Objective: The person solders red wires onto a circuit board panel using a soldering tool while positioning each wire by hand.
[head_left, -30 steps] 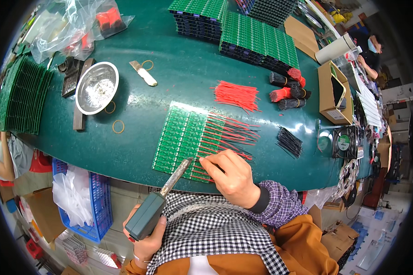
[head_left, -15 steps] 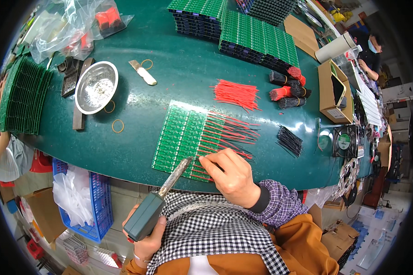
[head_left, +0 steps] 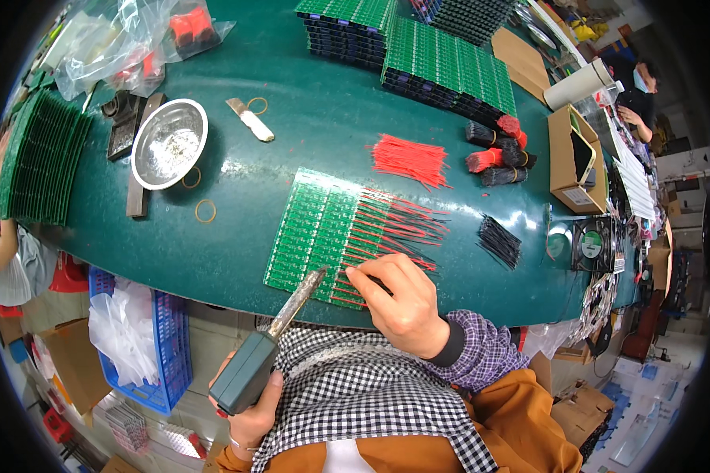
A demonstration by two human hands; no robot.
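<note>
Green circuit board [head_left: 309, 236]: lying at my twelve o'clock. Left hand [head_left: 252, 423]: I am gripping a soldering iron [head_left: 244, 373]. Right hand [head_left: 402, 306]: bending beside red wires [head_left: 394, 230], board's five o'clock; grip unclear.

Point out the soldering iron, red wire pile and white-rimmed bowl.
Soldering iron [head_left: 252, 363], head view: dark handle.
Red wire pile [head_left: 409, 161], head view: its middle.
White-rimmed bowl [head_left: 173, 117], head view: bare inner wall.

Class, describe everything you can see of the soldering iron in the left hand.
The soldering iron has a boxy, dark grey-green handle, plastic by its look, and a long, mottled metal barrel. The left hand is closed around the handle. The iron slants forward and right, its tip over the green circuit board; whether they touch is unclear.
</note>
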